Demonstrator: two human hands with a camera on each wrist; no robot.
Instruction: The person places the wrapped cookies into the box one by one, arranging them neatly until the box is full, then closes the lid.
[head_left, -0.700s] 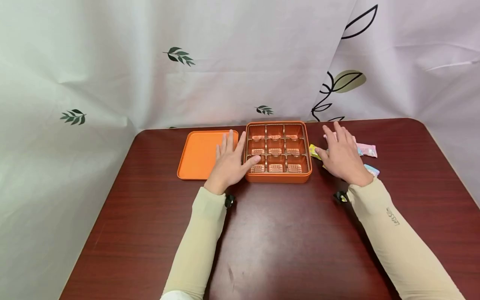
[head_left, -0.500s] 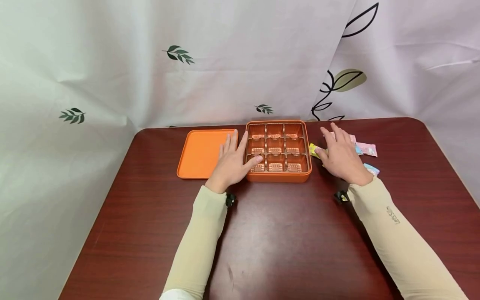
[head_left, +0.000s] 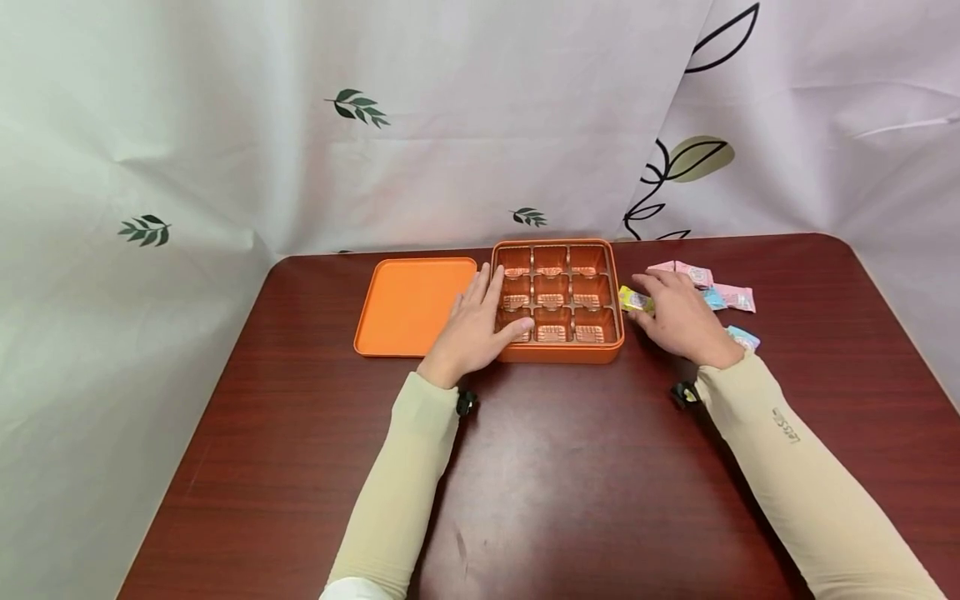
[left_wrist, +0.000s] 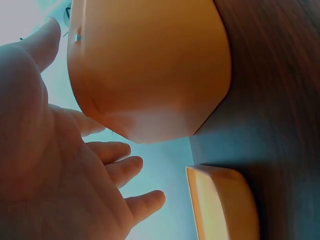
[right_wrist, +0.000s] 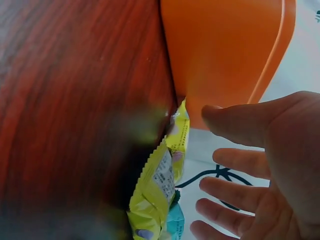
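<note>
An orange box (head_left: pixel 557 355) with a nine-cell copper-coloured insert stands at the table's far side. My left hand (head_left: pixel 474 331) is at its left edge, fingers extended and thumb over the near-left cell. In the left wrist view, the box wall (left_wrist: pixel 150 65) lies just beyond that hand; contact cannot be told. My right hand (head_left: pixel 681 319) hovers over small wrapped packets to the right of the box and holds nothing visible. Beneath its fingers lies a yellow packet (head_left: pixel 635 298); the right wrist view shows another yellow packet (right_wrist: pixel 152 192) nearer the camera. The hand partly hides the packets.
Left of the box lies a flat orange lid (head_left: pixel 408 308). Pink packets (head_left: pixel 737 298) and blue packets (head_left: pixel 742 337) lie about the right hand. A patterned white curtain (head_left: pixel 465 125) hangs behind the dark red table (head_left: pixel 555 467).
My left hand has shifted slightly right, further over the box's left edge. The right hand's fingers have bent downward towards the packets, uncovering more of the pink ones behind.
</note>
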